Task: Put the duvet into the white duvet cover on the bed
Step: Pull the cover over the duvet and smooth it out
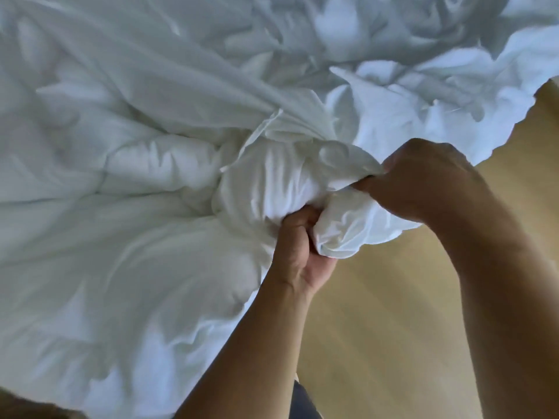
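The duvet [136, 164] is being stuffed into the cover [287, 182], which is gripped tight by the left hand [302, 246] and right hand [429, 179]; next it should be pulled further over

White duvet cover [193, 95], plain white puffy duvet [127, 252], light tan wood-grain floor [393, 328], dark blue-grey clothing [302, 400]

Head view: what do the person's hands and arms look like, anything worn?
Left hand and right hand are bare: no gloves, no watch or band at either wrist, no ring on the fingers that show. Left forearm and right forearm are bare too; no sleeve reaches into frame.
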Action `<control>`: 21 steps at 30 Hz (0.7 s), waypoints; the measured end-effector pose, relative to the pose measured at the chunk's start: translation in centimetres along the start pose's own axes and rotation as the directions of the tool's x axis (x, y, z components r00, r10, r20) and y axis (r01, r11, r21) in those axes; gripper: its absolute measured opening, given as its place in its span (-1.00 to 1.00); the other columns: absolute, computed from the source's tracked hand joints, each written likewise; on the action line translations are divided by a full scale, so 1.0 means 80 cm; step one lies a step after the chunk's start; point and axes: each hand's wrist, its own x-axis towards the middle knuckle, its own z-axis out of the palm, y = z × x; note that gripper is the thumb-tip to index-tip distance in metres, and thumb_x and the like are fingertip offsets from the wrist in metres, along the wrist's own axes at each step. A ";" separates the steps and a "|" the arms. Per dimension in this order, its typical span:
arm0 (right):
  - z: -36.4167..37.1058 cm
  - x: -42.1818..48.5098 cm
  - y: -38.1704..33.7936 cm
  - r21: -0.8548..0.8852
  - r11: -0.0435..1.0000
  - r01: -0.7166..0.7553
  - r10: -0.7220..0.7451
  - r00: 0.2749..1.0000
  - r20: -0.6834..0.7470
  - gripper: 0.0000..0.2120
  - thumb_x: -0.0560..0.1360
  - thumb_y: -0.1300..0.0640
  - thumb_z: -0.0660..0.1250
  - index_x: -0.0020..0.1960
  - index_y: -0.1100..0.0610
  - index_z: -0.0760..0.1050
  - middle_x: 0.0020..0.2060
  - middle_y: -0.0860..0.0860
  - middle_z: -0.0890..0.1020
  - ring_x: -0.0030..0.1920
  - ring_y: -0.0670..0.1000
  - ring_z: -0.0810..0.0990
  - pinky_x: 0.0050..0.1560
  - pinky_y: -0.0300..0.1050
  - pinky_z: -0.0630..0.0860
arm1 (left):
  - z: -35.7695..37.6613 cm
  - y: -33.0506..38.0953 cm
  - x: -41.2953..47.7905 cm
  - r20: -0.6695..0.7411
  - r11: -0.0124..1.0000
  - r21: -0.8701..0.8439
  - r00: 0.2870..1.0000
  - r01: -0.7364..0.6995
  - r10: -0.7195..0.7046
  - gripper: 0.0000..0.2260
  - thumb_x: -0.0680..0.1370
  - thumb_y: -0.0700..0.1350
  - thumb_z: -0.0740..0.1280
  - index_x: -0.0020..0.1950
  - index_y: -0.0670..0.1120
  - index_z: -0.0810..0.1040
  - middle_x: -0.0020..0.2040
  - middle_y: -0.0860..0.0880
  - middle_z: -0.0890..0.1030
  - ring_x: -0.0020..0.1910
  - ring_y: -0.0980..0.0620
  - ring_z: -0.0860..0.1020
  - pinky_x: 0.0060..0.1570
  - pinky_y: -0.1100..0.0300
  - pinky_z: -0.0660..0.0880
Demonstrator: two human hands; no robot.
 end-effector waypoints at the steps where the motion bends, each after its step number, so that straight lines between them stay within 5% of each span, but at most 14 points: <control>1: 0.000 -0.001 -0.001 0.027 0.998 0.054 -0.054 0.998 -0.013 -0.49 0.30 -0.41 0.36 -0.14 0.04 0.57 -0.24 -0.01 0.61 -0.19 0.07 0.57 -0.26 -0.09 0.45 | -0.003 -0.001 -0.002 0.018 1.000 -0.004 1.000 -0.001 0.001 -0.68 0.53 -0.22 0.13 0.15 -0.19 0.62 0.11 -0.16 0.63 0.22 -0.14 0.53 0.42 0.01 0.35; 6: 0.036 -0.008 -0.024 0.558 0.830 0.015 -0.137 0.975 0.177 -0.67 0.39 -0.04 0.54 0.02 0.15 0.63 -0.15 0.08 0.69 -0.13 0.10 0.69 -0.11 0.00 0.65 | -0.015 -0.021 -0.014 0.111 0.991 -0.111 0.990 -0.078 0.091 -0.78 0.60 -0.09 0.24 0.11 -0.08 0.65 0.04 -0.07 0.66 0.07 -0.05 0.59 0.12 0.11 0.51; 8: 0.049 -0.006 -0.019 0.836 0.530 -0.146 -0.121 0.962 0.244 -0.80 0.48 0.19 0.45 0.08 0.25 0.63 -0.02 0.21 0.71 0.00 0.19 0.71 0.07 0.14 0.65 | -0.022 -0.028 -0.015 0.149 0.979 -0.185 0.982 -0.086 0.115 -0.77 0.61 -0.06 0.26 0.15 -0.08 0.65 0.10 -0.08 0.66 0.10 -0.06 0.61 0.00 0.10 0.58; 10: 0.058 -0.005 -0.011 0.923 0.231 -0.307 -0.178 0.920 0.350 -0.81 0.53 0.28 0.36 0.12 0.29 0.61 0.05 0.25 0.69 0.05 0.20 0.70 0.13 0.19 0.63 | -0.024 -0.033 -0.013 0.158 0.957 -0.270 0.975 -0.109 0.156 -0.70 0.65 -0.05 0.23 0.32 -0.11 0.58 0.29 -0.12 0.59 0.33 -0.12 0.52 0.31 0.00 0.49; 12: 0.061 0.007 -0.001 0.927 0.080 -0.367 -0.250 0.893 0.375 -0.81 0.53 0.32 0.28 0.06 0.27 0.64 0.00 0.22 0.71 0.02 0.18 0.71 0.10 0.18 0.64 | -0.021 -0.033 -0.006 0.124 0.935 -0.317 0.971 -0.157 0.205 -0.61 0.66 -0.09 0.19 0.48 -0.16 0.45 0.44 -0.18 0.48 0.46 -0.17 0.41 0.47 -0.07 0.33; 16: 0.049 0.035 0.007 0.852 -0.025 -0.523 -0.473 0.757 0.451 -0.70 0.37 0.34 0.22 -0.09 0.28 0.72 0.00 0.22 0.71 0.01 0.20 0.72 0.14 0.19 0.60 | -0.006 -0.027 0.003 0.066 0.909 -0.325 0.953 -0.260 0.296 -0.67 0.66 -0.14 0.16 0.37 -0.18 0.53 0.28 -0.18 0.61 0.29 -0.15 0.58 0.26 -0.03 0.54; 21: 0.031 0.078 0.019 0.762 0.028 -0.647 -0.679 0.547 0.489 -0.76 0.49 0.22 0.20 -0.17 0.22 0.65 -0.26 0.11 0.65 -0.19 0.09 0.66 -0.08 -0.08 0.64 | 0.025 -0.050 0.022 -0.023 0.802 -0.448 0.902 -0.394 0.431 -0.63 0.60 -0.16 0.28 0.42 -0.16 0.51 0.38 -0.18 0.55 0.39 -0.18 0.50 0.38 -0.15 0.43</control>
